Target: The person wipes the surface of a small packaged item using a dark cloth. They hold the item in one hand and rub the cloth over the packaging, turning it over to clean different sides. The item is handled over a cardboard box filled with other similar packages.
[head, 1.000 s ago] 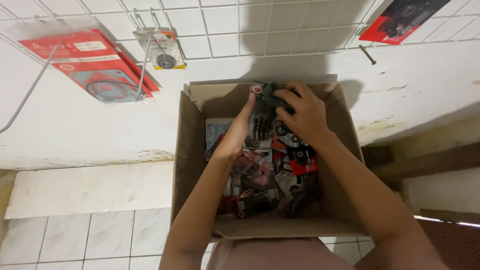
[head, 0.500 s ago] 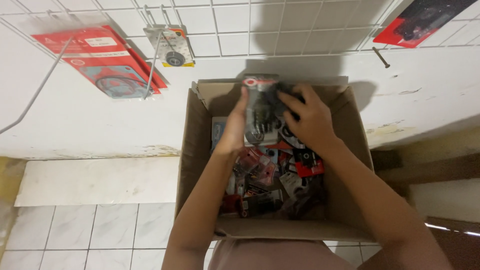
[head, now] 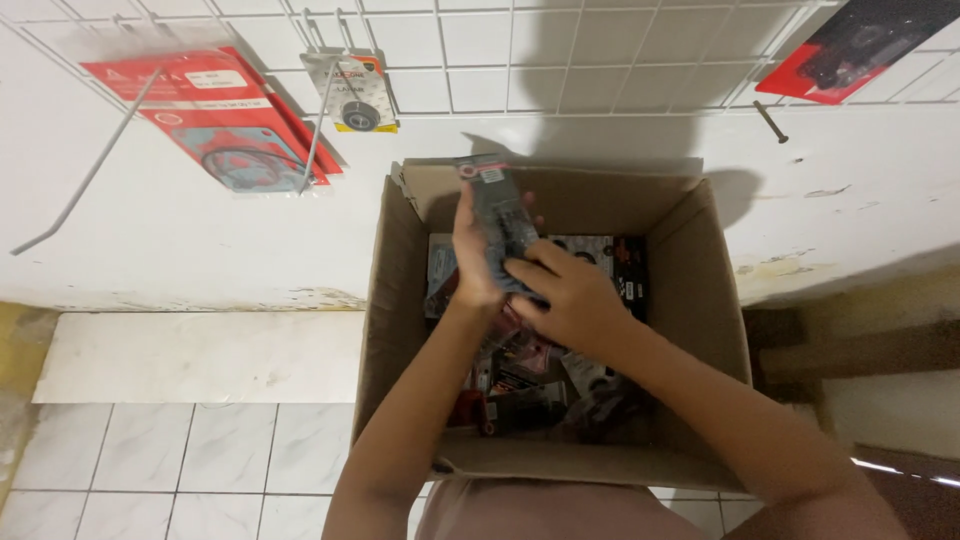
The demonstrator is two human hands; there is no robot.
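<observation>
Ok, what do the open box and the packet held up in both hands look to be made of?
The box looks like plain brown corrugated cardboard: matte, with creased flaps and soft worn edges. The packet, gripped by the left hand and right hand, seems to be glossy clear plastic over a printed card, judging by its sheen; what is inside is too blurred to tell.

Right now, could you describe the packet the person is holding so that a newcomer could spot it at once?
Find the open cardboard box below the white wire wall grid. Above its far end, the left hand and right hand grip a grey blister packet. Unlike the packets heaped inside, it is lifted upright above the box's rim.
</observation>
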